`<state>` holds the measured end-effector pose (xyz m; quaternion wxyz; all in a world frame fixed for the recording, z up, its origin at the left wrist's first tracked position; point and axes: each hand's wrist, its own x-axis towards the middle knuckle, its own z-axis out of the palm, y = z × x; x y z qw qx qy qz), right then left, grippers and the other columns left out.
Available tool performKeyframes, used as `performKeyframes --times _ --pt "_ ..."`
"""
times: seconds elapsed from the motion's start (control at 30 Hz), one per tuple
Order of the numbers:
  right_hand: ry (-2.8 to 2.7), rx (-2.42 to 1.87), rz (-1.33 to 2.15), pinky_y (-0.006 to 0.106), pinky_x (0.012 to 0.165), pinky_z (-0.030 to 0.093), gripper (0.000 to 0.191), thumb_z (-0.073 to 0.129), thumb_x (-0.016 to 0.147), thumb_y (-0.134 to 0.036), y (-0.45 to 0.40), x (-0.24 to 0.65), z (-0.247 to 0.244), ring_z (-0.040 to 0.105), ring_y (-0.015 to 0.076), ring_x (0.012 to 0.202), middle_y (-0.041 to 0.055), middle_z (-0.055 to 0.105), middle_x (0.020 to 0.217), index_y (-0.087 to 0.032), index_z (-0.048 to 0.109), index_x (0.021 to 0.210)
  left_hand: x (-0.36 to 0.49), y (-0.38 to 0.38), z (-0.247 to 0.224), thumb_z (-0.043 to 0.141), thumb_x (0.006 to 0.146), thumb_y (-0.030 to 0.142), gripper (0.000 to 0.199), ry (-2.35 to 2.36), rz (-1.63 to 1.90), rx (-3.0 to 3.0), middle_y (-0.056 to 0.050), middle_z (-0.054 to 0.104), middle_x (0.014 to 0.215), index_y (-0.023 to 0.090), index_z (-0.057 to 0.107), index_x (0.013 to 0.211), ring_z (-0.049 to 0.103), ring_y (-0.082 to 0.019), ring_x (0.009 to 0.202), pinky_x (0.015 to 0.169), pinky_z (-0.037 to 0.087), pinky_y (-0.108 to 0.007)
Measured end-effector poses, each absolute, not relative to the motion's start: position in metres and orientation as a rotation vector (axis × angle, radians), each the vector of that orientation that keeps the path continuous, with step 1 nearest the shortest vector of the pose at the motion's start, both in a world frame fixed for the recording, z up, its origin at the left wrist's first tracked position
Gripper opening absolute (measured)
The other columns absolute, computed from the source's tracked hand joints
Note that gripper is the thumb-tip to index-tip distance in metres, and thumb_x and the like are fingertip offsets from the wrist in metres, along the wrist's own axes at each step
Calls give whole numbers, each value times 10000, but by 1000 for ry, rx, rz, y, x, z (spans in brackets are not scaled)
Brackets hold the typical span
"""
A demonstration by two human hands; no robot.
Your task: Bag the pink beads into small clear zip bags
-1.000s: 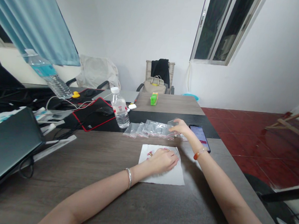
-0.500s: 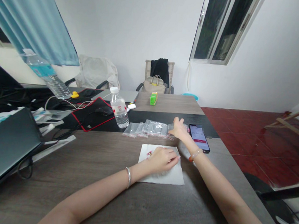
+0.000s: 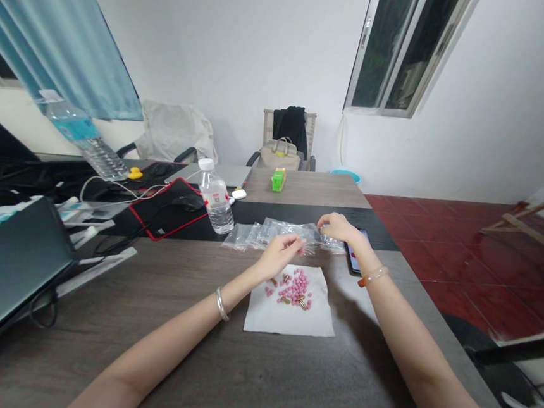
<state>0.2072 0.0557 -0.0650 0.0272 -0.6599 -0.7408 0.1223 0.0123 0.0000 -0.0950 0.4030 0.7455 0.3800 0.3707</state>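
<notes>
A white paper napkin (image 3: 291, 313) lies on the dark wood table (image 3: 183, 348), with a loose heap of pink round pills (image 3: 294, 287) and several brown-gold capsules (image 3: 286, 300) on it. Just beyond it lie several clear plastic zip bags (image 3: 276, 233) in a row. My left hand (image 3: 277, 255) hangs above the napkin's far edge, its fingertips pinched on a bag's edge. My right hand (image 3: 339, 227) grips the bags' right end. Under my right wrist, a smartphone (image 3: 355, 259) is partly hidden.
A clear water bottle (image 3: 215, 205) stands left of the bags, beside a red-edged black mouse pad (image 3: 167, 207). A dark laptop (image 3: 9, 270) and cables crowd the left side. A small green box (image 3: 278, 180) sits farther along the table. Red floor tiles (image 3: 440, 244) lie to the right.
Both hands have left the napkin area, uncovering the pills and capsules. My left hand has risen to the bags, and my right hand has moved onto them, now covering more of the smartphone.
</notes>
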Motion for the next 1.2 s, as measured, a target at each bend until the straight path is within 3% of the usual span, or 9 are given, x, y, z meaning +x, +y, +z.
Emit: performKeyframes --times 0.1,0.17,0.23,0.37,0.6,0.8,0.93,1.03,1.2 --pt "-2350 -2149 335 304 860 440 333 661 694 -194 48 207 -60 563 290 1111 118 657 1137 -201 726 1020 7 4 -94 518 891 294 201 972 870 2204 -79 695 1043 172 668 947 604 -218 1031 938 439 -389" --pt "-2385 -2231 309 347 881 441 402 718 624 -193 44 202 -61 529 325 1146 151 616 1184 -181 719 1025 5 5 -98 498 922 293 331 989 711 2425 -109 562 1362 198 592 1225 479 -250 1282 1074 333 -475" --pt "-2413 -2307 277 379 928 418 481 741 586 -169 41 196 -63 503 330 1177 169 582 1225 -163 700 1065 4 6 -104 453 955 304 425 1003 521 2529 -117 418 1492 210 480 1368 366 -250 1388 1117 276 -508" --pt "-2420 -2429 203 404 1004 348 586 740 614 -166 40 188 -68 454 326 1245 198 523 1305 -133 637 1190 4 9 -116 386 989 311 417 995 321 2607 -111 437 1478 213 466 1387 362 -240 1396 1150 212 -536" --pt "-2360 -2491 190 389 999 340 516 680 748 -288 45 190 -73 451 317 1261 220 521 1325 -94 620 1223 1 11 -121 339 1003 266 370 1007 310 2579 -76 551 1389 229 540 1312 473 -234 1314 1148 165 -596" --pt "-2229 -2470 160 385 994 346 407 527 841 -147 47 197 -72 477 301 1257 220 545 1330 -77 620 1231 1 16 -127 348 995 254 361 935 375 2569 -63 621 1307 218 576 1272 573 -196 1188 1160 192 -550" --pt "-2135 -2409 150 412 981 367 392 506 844 -157 43 204 -59 508 327 1237 244 567 1303 -64 639 1201 -1 21 -132 380 981 266 333 841 520 2523 -50 706 1145 248 648 1179 648 -177 1039 1134 287 -494" --pt "-2080 -2345 181 394 920 407 342 529 828 -166 39 209 -45 575 329 1159 241 645 1185 -80 683 1121 -1 22 -134 414 968 280 304 768 589 2460 -28 746 965 272 698 1075 677 -173 941 1102 339 -473" --pt "-2008 -2218 272 295 708 442 218 545 828 -183 35 219 -27 686 255 870 172 735 866 -120 750 862 -1 22 -119 477 941 314 277 821 676 2293 -82 673 1215 208 689 1083 580 -212 1184 1109 326 -455"
